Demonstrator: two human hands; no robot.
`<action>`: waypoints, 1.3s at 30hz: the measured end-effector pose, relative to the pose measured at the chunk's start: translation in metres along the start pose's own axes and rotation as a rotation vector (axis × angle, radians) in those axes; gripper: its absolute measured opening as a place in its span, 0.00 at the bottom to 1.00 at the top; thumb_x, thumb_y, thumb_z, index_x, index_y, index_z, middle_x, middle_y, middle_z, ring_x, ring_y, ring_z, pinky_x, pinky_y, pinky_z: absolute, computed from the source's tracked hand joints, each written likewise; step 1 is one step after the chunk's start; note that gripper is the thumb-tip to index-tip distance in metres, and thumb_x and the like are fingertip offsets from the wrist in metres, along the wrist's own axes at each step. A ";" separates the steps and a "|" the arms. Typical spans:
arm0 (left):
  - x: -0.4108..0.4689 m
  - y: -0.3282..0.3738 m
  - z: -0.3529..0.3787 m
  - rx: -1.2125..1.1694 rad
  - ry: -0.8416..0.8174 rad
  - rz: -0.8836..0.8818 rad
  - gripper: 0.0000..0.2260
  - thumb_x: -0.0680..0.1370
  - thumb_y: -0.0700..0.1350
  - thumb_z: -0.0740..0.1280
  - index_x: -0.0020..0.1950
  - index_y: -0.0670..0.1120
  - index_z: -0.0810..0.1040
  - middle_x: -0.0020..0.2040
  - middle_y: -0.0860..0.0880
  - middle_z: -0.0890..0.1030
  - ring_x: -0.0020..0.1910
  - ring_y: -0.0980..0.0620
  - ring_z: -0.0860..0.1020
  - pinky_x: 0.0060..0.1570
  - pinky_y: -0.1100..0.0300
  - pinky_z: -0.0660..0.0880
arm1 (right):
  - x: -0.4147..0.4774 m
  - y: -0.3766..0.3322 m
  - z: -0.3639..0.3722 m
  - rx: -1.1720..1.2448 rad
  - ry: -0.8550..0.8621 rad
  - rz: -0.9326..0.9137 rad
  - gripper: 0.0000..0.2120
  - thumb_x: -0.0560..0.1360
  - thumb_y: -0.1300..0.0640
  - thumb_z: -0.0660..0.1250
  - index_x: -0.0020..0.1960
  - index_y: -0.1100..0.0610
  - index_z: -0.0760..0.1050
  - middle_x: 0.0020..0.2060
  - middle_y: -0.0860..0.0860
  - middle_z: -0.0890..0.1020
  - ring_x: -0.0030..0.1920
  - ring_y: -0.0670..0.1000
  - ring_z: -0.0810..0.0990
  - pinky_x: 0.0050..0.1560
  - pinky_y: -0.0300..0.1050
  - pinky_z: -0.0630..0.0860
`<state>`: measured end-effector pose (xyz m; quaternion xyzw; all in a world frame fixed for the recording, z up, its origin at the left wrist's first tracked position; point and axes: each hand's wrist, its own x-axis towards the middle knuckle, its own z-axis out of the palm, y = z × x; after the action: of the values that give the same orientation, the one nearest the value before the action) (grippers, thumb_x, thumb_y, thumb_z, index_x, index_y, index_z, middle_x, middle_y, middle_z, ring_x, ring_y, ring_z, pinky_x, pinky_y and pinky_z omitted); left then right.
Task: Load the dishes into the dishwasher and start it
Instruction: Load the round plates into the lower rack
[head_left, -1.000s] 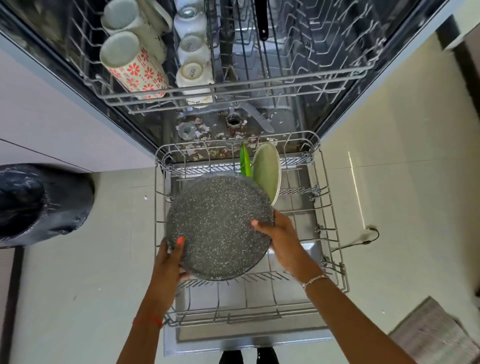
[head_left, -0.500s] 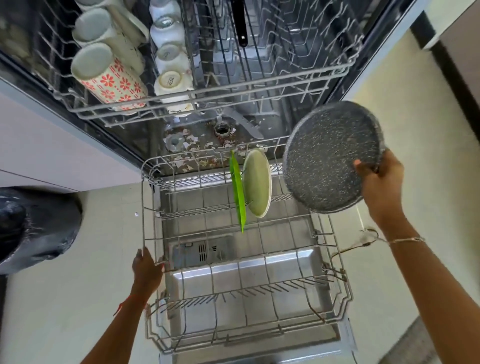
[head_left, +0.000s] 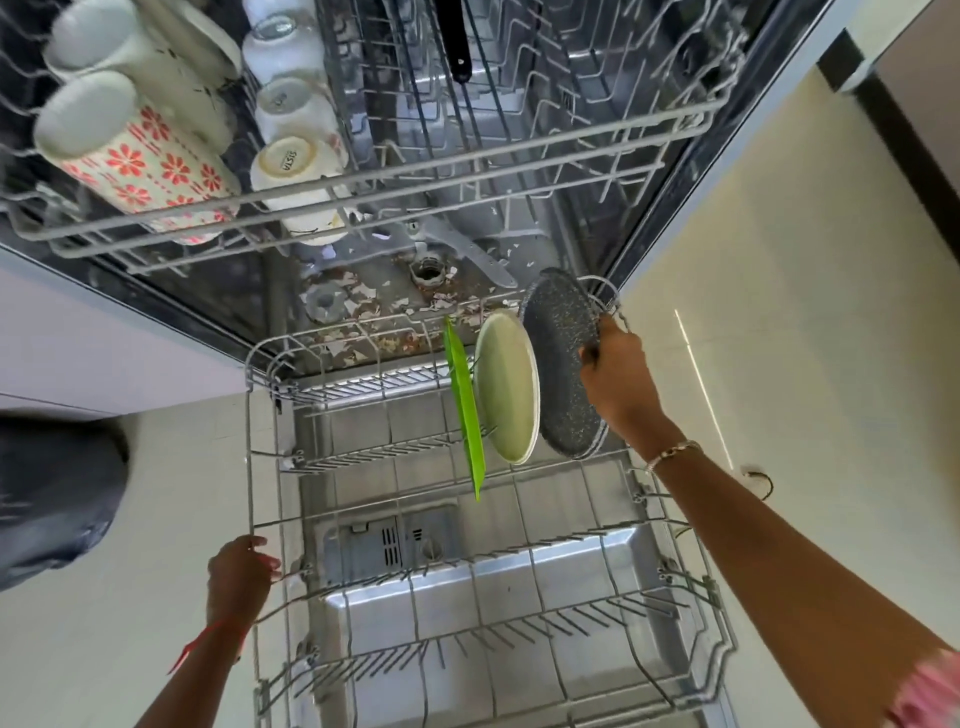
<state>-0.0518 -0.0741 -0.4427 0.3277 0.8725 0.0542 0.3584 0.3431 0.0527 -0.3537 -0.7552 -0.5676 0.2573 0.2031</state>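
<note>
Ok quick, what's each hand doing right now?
Left hand: closed on the lower rack's rim.
Right hand: closed, holding the speckled grey plate.

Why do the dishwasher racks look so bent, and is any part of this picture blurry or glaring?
Head view: the wide-angle lens bows the upper rack and lower rack wires outward toward the edges. The pink sleeve at the bottom right corner and the dark object at the left edge are smeared. A bright streak of glare crosses the floor tiles; the speckled plate stays sharp.
</note>
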 end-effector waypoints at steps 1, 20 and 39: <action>-0.001 0.001 -0.001 -0.019 -0.027 -0.023 0.13 0.76 0.28 0.58 0.59 0.32 0.74 0.45 0.36 0.81 0.47 0.38 0.80 0.36 0.56 0.73 | 0.001 -0.001 0.006 -0.030 -0.028 -0.005 0.15 0.75 0.70 0.56 0.62 0.68 0.67 0.42 0.67 0.78 0.41 0.65 0.78 0.37 0.50 0.72; 0.001 0.009 -0.011 0.321 -0.080 0.132 0.14 0.75 0.35 0.66 0.55 0.28 0.70 0.54 0.28 0.75 0.58 0.32 0.72 0.57 0.46 0.66 | -0.004 -0.006 0.008 0.086 -0.216 0.258 0.28 0.74 0.58 0.68 0.67 0.63 0.59 0.59 0.65 0.75 0.58 0.65 0.75 0.56 0.55 0.73; -0.200 0.090 -0.219 0.335 -0.044 0.508 0.20 0.79 0.43 0.61 0.69 0.40 0.65 0.68 0.42 0.68 0.67 0.45 0.65 0.66 0.59 0.59 | -0.132 -0.206 -0.118 -0.478 -0.536 -0.262 0.25 0.79 0.54 0.58 0.71 0.64 0.57 0.65 0.61 0.69 0.63 0.60 0.71 0.59 0.51 0.72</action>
<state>-0.0427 -0.0955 -0.1338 0.5909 0.7515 -0.0099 0.2933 0.2313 -0.0200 -0.1166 -0.6081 -0.7364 0.2781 -0.1031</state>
